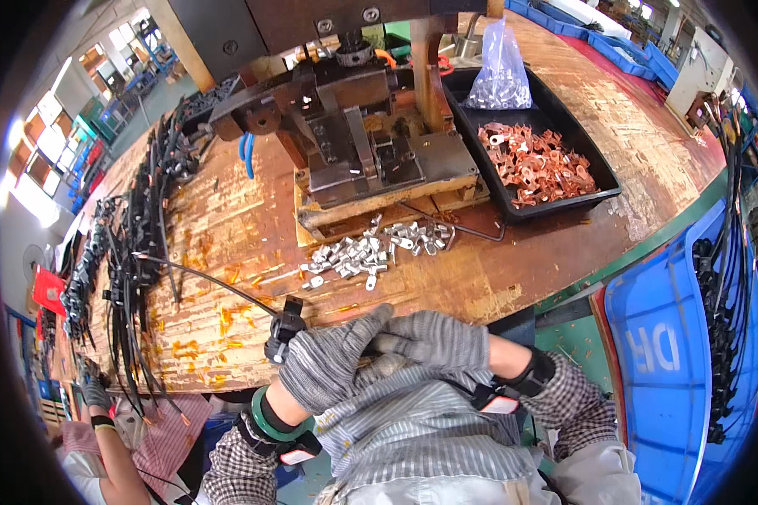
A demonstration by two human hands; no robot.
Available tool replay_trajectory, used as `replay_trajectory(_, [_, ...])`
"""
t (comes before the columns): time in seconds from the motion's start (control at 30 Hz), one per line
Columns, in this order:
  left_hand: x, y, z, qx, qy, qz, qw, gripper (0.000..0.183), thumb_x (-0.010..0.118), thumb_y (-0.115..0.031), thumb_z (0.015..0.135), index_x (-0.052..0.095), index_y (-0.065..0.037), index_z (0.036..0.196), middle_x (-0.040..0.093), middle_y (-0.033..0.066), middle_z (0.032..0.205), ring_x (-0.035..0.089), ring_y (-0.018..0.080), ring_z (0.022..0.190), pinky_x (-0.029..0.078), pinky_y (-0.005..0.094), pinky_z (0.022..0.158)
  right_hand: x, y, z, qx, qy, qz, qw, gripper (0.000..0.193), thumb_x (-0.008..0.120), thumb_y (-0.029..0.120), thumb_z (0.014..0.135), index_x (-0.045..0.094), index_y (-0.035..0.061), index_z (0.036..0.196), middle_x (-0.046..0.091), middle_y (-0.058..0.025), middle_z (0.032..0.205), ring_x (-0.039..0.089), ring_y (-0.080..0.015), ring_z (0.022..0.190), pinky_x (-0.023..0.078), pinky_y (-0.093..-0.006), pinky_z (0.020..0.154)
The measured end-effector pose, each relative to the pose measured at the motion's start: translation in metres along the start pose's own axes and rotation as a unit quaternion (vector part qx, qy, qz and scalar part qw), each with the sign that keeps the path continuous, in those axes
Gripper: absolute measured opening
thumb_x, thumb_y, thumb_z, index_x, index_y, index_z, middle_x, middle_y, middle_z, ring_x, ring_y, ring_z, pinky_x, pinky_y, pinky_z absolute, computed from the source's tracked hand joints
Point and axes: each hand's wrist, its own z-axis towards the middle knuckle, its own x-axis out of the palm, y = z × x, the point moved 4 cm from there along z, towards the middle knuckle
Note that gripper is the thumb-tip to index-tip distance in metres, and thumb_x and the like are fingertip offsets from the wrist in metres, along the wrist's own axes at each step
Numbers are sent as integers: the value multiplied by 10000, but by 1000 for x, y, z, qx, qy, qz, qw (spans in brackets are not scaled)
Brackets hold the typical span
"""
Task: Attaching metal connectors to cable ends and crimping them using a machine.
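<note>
Both my hands, in grey knit gloves, meet in front of my striped apron at the near edge of the worktable (227, 337). My left hand (328, 358) is closed around a black cable, whose black plastic connector (286, 326) sticks out at the hand's outer side. From there the thin cable (215, 279) runs left to a bundle. My right hand (438, 338) is closed, its fingertips tucked against the left hand; what it grips is hidden. Just beyond lies a loose pile of silver cable lugs (349, 257).
A metal press (362, 160) stands behind the lugs. At its right, a black tray (556, 200) holds copper terminals (535, 164) and a clear bag (501, 76). Black cables (147, 210) pile up leftward. A blue crate (648, 311) stands right; a co-worker's gloved hand (94, 394) shows lower left.
</note>
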Motion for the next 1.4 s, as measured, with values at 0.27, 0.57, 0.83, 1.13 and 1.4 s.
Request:
replay_trajectory(0.27, [6,3,14,22,17,98,995,340,650,-328,740,577,-74,954,599,73,684,592,244,578,464,312,517,-19,-7,-6,328,111,105,932,275,506,294,843,588,42,918,592,-128,778,576,-288,688,457,-340,589])
replay_trajectory(0.57, [-28,18,8,-69,-133,-63,987,192,620,-221,777,612,-74,901,619,104,774,611,264,679,485,319,603,-71,-46,34,399,48,-186,897,230,523,266,817,623,71,889,602,-126,751,592,-249,695,469,-338,609])
replay_trajectory(0.83, [-28,20,29,-30,-107,-59,992,228,523,-132,847,556,-22,1044,610,113,812,607,238,719,472,302,660,-34,-72,36,338,134,-417,833,171,494,122,742,621,65,842,619,-119,822,595,-266,773,478,-361,660])
replay_trajectory(1.13, [-25,21,39,-28,-108,-100,989,239,522,-162,839,564,-8,1018,595,189,889,585,326,807,465,365,704,-63,-29,-1,448,-125,281,839,136,533,127,848,564,4,896,578,-33,714,537,-91,656,452,-237,625])
replay_trajectory(1.4, [-21,22,39,-20,-94,-86,992,225,530,-131,846,566,-4,1028,604,138,895,593,236,796,461,303,712,-66,-16,5,409,-88,173,892,133,551,120,833,574,13,910,597,-55,717,573,-103,678,462,-244,642])
